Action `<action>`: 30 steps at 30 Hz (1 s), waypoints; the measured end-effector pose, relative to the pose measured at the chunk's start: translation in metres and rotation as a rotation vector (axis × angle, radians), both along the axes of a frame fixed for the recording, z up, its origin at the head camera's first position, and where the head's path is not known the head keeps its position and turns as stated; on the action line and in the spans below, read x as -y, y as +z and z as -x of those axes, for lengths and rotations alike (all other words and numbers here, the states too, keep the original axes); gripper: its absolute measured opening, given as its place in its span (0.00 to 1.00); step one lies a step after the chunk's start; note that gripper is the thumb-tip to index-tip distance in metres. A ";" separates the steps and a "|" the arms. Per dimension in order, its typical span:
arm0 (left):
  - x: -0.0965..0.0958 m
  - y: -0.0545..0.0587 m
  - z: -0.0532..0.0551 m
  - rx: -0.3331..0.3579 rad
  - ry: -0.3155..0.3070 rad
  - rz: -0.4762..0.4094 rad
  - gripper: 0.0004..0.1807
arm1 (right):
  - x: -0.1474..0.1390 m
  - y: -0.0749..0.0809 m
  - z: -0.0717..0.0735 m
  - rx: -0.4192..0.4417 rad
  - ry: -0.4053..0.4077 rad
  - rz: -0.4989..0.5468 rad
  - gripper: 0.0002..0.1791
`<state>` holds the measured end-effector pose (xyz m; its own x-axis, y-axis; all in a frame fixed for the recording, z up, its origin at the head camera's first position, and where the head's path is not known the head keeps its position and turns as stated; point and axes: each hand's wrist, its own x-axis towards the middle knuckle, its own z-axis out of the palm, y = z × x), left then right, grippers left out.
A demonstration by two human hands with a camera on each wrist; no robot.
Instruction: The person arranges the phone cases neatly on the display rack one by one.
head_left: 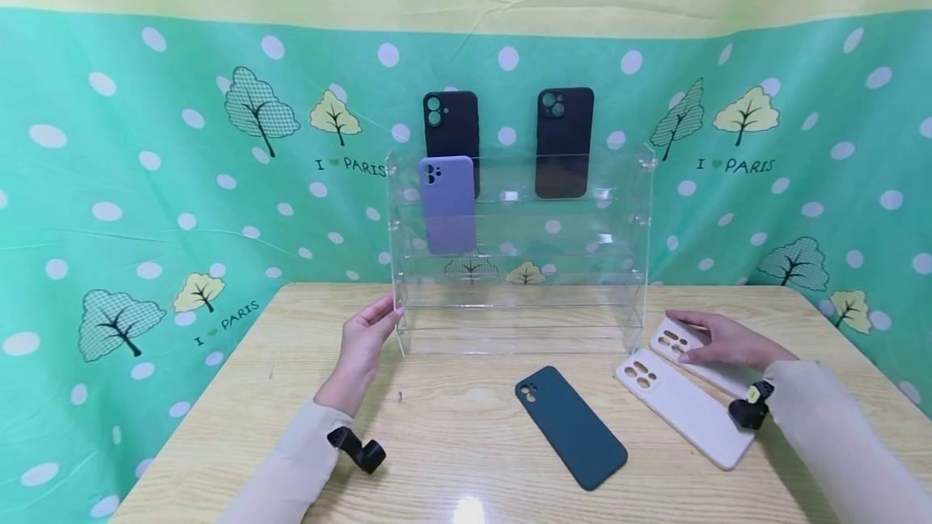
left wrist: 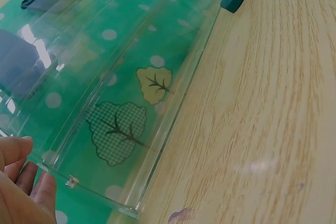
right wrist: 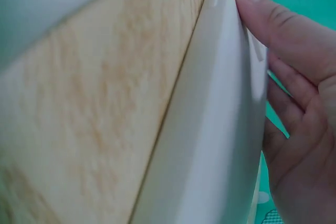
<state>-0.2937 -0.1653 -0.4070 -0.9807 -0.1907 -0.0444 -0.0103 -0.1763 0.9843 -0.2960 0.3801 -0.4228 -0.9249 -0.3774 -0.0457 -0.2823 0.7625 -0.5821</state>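
Note:
A clear acrylic display rack (head_left: 524, 342) stands on the table. My left hand (head_left: 362, 338) holds its left side edge, thumb at the front; in the left wrist view the left hand (left wrist: 26, 187) is at the frame's corner. At the right, my right hand (head_left: 728, 342) grips the upper part of a white phone case (head_left: 717, 374) by its long edges, thumb on the near one. The right wrist view shows the right hand (right wrist: 299, 87) along this case (right wrist: 210, 129). A second white phone case (head_left: 688, 411) lies in front, beside a dark teal phone case (head_left: 571, 427).
On the rack stand a lilac phone case (head_left: 449, 213), a black phone case (head_left: 451, 124) behind it and another black case (head_left: 564, 136) on the right. A green patterned curtain (head_left: 328, 209) hangs behind the wooden table (head_left: 437, 443).

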 end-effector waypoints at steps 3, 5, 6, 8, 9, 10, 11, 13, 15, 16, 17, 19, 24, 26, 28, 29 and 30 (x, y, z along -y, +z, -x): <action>0.000 0.000 0.000 -0.003 0.003 -0.001 0.24 | 0.002 0.002 -0.001 -0.029 -0.001 0.017 0.48; 0.001 -0.001 0.000 -0.004 0.006 -0.009 0.24 | 0.003 0.002 -0.002 -0.041 -0.013 0.017 0.49; 0.001 -0.001 0.000 -0.003 0.007 -0.007 0.24 | 0.004 0.003 -0.002 -0.046 -0.019 0.011 0.49; 0.001 -0.001 0.000 0.001 0.006 -0.007 0.24 | 0.005 0.004 -0.002 -0.053 -0.033 0.001 0.50; 0.001 -0.001 0.000 0.002 0.006 -0.010 0.25 | 0.006 0.005 -0.002 -0.064 -0.041 -0.012 0.49; 0.001 -0.001 0.000 0.003 0.006 -0.011 0.25 | 0.006 0.005 -0.003 -0.078 -0.047 -0.021 0.49; 0.001 -0.001 0.000 0.005 0.004 -0.007 0.25 | 0.007 0.006 -0.003 -0.093 -0.052 -0.033 0.48; 0.002 0.000 0.000 0.008 0.002 -0.004 0.26 | 0.008 0.008 -0.003 -0.120 -0.069 -0.059 0.45; 0.002 0.000 -0.001 0.008 -0.001 0.004 0.26 | 0.008 0.011 -0.003 -0.135 -0.093 -0.082 0.41; 0.002 0.000 -0.001 0.009 0.000 0.001 0.26 | 0.007 0.013 -0.003 -0.136 -0.109 -0.093 0.40; 0.002 0.001 0.000 0.010 0.000 0.002 0.25 | 0.007 0.015 -0.004 -0.130 -0.126 -0.094 0.38; 0.002 0.001 -0.001 0.008 0.000 0.004 0.25 | 0.005 0.018 -0.004 -0.119 -0.155 -0.093 0.35; 0.002 0.000 0.000 0.001 -0.001 -0.012 0.24 | 0.003 0.031 -0.008 -0.103 -0.200 -0.057 0.27; 0.002 0.000 0.000 0.002 -0.002 -0.009 0.24 | 0.004 0.038 -0.010 -0.096 -0.207 -0.050 0.27; 0.002 0.000 -0.001 0.002 -0.005 -0.008 0.24 | 0.005 0.044 -0.012 -0.083 -0.209 -0.038 0.26; 0.003 0.000 -0.001 0.003 -0.007 -0.006 0.24 | 0.005 0.048 -0.013 -0.071 -0.216 -0.035 0.27; 0.003 0.000 -0.001 0.003 -0.009 -0.004 0.24 | 0.005 0.051 -0.014 -0.063 -0.224 -0.034 0.28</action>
